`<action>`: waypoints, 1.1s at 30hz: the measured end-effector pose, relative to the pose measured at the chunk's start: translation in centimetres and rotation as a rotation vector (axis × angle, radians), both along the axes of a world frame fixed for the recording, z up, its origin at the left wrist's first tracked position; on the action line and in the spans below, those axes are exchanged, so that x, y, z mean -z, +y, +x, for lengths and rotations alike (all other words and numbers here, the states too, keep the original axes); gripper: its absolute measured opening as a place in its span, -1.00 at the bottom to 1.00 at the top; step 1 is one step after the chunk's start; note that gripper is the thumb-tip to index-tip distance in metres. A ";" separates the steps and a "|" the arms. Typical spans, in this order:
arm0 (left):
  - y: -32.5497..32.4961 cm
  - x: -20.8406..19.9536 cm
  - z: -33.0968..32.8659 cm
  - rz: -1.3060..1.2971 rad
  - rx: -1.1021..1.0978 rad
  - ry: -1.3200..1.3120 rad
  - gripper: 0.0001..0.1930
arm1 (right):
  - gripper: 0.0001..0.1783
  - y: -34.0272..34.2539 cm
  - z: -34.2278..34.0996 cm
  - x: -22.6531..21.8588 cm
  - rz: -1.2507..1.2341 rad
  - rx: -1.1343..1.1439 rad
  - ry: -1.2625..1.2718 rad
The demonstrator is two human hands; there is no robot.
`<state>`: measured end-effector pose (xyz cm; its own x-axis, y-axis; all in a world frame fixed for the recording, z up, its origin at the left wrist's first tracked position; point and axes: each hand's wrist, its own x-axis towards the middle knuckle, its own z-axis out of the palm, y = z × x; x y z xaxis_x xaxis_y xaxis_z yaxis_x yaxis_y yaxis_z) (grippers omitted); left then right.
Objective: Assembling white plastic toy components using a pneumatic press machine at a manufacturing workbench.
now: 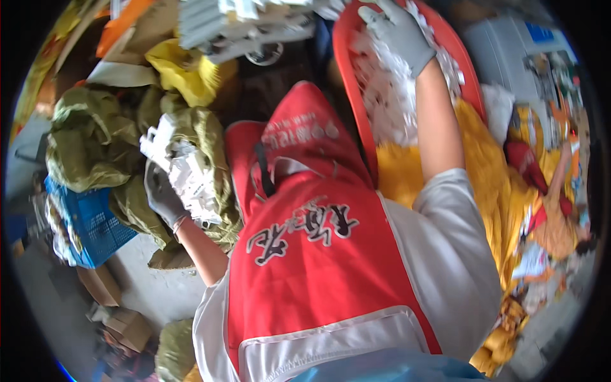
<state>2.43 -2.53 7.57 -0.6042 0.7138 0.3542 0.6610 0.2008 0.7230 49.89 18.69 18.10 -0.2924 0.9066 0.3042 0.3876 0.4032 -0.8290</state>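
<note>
My left hand (163, 193), in a grey glove, is at the mouth of an olive-green woven sack (213, 137). Its fingers close around a white plastic piece (159, 140) that sticks up beyond them. More white plastic pieces (196, 184) are heaped in the sack beside it. My right hand (401, 35), gloved the same way, reaches over a long red tub (347, 70) at the upper right. Its fingers are apart, above the white strips and scraps (388, 105) in the tub, and I make out nothing in them. The top edge cuts off part of that hand.
Stacked light-grey plastic parts (245, 28) stand ahead, next to a yellow bag (188, 70). A blue crate (102, 223) is at left, with cardboard boxes (127, 328) nearer. Yellow-orange sacking (477, 172) spreads at right, below a grey bin (499, 54). My red apron (318, 267) fills the middle.
</note>
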 end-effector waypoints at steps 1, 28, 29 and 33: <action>-0.7 0.5 -0.2 -0.010 -0.019 -0.055 -0.74 | -0.65 -0.9 3.1 1.7 -0.069 0.058 -0.060; -0.5 2.4 2.7 -0.211 0.229 0.207 -0.77 | -0.70 -13.6 11.0 25.3 -0.394 0.002 -1.424; 0.3 1.5 3.4 -0.209 0.243 0.221 -0.76 | -0.66 -13.5 10.2 22.8 -0.389 0.056 -1.296; 4.2 -3.4 6.5 -0.157 0.307 0.110 -0.75 | -0.59 -13.3 11.8 21.4 -0.297 0.230 -0.792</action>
<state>8.92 1.67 10.92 -0.3178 0.9069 0.2767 0.7797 0.0839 0.6205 61.71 5.34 -3.27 -0.1176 0.9786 -0.1690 0.9389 0.0541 -0.3398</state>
